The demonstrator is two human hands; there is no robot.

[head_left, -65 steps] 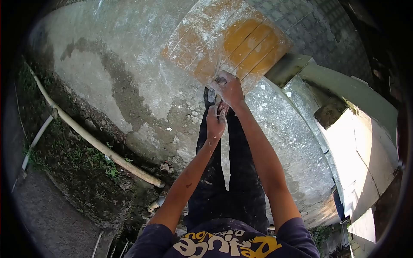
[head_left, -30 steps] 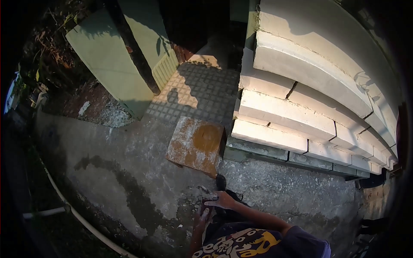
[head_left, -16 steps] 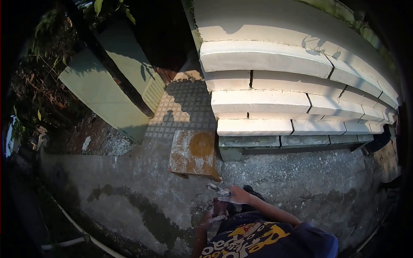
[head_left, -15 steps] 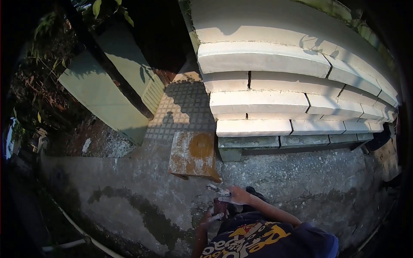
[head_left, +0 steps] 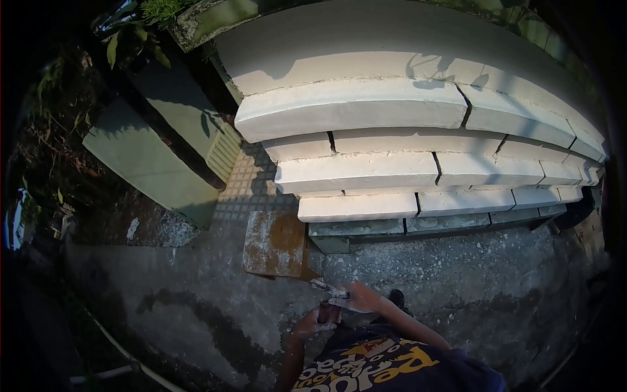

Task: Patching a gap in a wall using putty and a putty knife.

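1. I see the left hand [head_left: 311, 325] gripping a reddish-brown object [head_left: 330, 312].
2. Just above, the right hand [head_left: 359, 298] grips a whitish tool [head_left: 324, 286]; powdery fingers could let it slip.
3. Beyond, the orange stool [head_left: 282, 243]: its near right corner could catch the tool if swung.

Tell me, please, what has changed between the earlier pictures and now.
The view has swung up and rightward, from over the wooden stool toward the white stepped wall. A dark shoe now shows farther right of the stool. No grip visibly changed: the left hand holds the reddish-brown object, the right hand the pale-smeared tool. The stool seems to stand where it was.
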